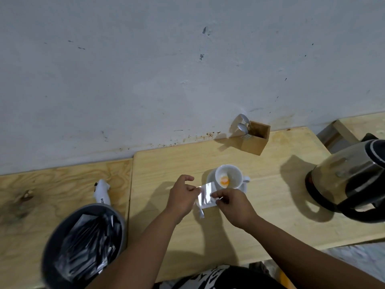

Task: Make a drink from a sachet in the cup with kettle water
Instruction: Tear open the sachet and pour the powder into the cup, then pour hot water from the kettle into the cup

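Sachet [205,195]: silvery, being held above the bench [260,197], just in front of the cup [229,177].
Left hand [182,198]: fingers are pinching together on the sachet's left edge.
Right hand [233,202]: fingers are clamping the sachet's right lower edge.
Cup: white, sitting on a saucer [243,187], orange powder lying inside.
Kettle [352,180]: steel, standing at the right, well apart from the cup.
Bowl [83,245]: holding more sachets, at the left.

Scuffed grey wall [145,80]; pale wooden table [270,205] butted against it.
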